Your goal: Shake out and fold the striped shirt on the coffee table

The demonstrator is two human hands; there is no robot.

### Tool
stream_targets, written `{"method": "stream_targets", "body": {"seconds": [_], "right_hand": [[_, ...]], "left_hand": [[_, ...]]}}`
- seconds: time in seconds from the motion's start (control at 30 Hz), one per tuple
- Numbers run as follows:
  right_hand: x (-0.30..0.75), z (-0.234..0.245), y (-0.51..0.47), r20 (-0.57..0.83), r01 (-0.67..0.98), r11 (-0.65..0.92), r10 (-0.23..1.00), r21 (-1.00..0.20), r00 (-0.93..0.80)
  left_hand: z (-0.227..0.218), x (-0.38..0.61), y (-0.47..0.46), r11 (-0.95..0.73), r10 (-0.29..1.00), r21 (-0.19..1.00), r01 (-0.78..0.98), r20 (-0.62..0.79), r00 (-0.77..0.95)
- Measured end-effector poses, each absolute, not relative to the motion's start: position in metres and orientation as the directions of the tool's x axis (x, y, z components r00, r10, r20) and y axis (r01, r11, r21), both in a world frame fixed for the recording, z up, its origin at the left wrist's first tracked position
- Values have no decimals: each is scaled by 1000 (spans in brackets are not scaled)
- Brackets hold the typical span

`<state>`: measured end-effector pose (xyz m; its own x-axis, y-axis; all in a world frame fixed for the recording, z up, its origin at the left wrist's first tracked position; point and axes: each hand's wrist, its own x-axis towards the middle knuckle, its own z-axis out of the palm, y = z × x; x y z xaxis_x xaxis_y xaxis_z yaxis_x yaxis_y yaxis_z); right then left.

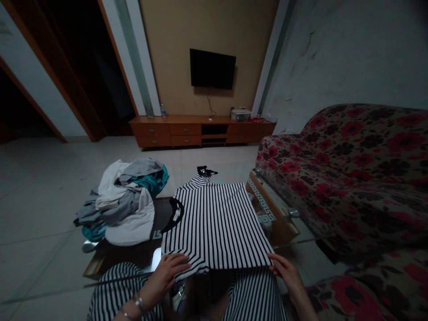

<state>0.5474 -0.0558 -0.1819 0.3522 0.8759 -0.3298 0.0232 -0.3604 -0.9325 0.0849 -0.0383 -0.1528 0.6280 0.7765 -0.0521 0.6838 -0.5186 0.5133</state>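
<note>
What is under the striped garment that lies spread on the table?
Under the striped garment is the low table; its patterned wooden edge shows at the right. The left hand and right hand rest on the near hem. The covered tabletop cannot be seen.

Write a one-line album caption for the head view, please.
Both hands, left and right, press a striped shirt flat beside a clothes pile.

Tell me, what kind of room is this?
Most likely a living room in a home: a TV hangs on the wall above a long wooden cabinet, and a flowery sofa stands beside the low table.
</note>
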Motion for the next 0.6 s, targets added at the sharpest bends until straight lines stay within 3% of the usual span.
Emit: {"method": "stream_targets", "body": {"seconds": [0.13, 0.3, 0.5, 0.6], "right_hand": [[557, -166, -81, -435, 35, -456, 867, -889, 241], [568, -131, -96, -386, 137, -407, 909, -903, 159], [584, -92, -81, -171, 435, -199, 980, -878, 102], [588, -68, -44, -64, 452, -50, 998, -891, -15]], "left_hand": [[-136, 86, -45, -480, 750, 609, 632, -89, 656], [-97, 97, -55, -367, 670, 784, 500, -150, 727], [-44, 116, -45, -153, 542, 884, 441, -298, 786], [-37, 113, -10, 11, 453, 917, 399, -360, 815]]}}
